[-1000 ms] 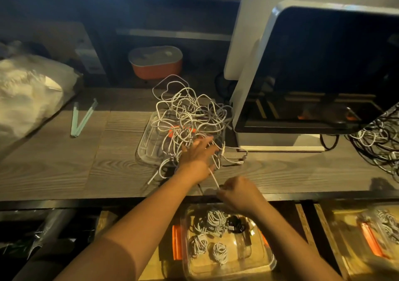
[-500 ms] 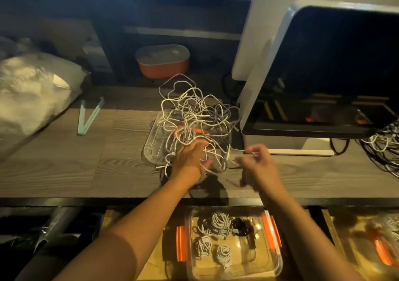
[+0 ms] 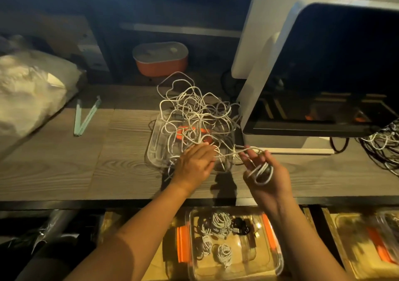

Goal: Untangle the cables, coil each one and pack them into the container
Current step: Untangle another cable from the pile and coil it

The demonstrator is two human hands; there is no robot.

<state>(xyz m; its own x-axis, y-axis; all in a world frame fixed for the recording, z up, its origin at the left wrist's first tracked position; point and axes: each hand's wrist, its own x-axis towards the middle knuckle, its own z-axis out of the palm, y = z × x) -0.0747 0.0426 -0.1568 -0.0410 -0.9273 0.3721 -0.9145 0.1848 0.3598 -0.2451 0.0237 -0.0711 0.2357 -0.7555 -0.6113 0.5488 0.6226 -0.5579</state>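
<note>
My right hand (image 3: 265, 179), pinching 1 white cable (image 3: 259, 171) end before, now curls its fingers round its loops. My left hand (image 3: 194, 164) lies flat-fingered on the tangle (image 3: 194, 112). The container (image 3: 254, 263) holds coiled cables (image 3: 220, 219).

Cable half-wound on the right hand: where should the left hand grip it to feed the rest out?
Pinch the cable on its straight run between right hand and tangle, from above, close to the tangle. That stretch looks clear of other loops, and the left hand lies beside it.

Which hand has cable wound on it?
The right hand: white cable loops round its fingers. The left hand lies flat on the tangle, fingers straight.
</note>
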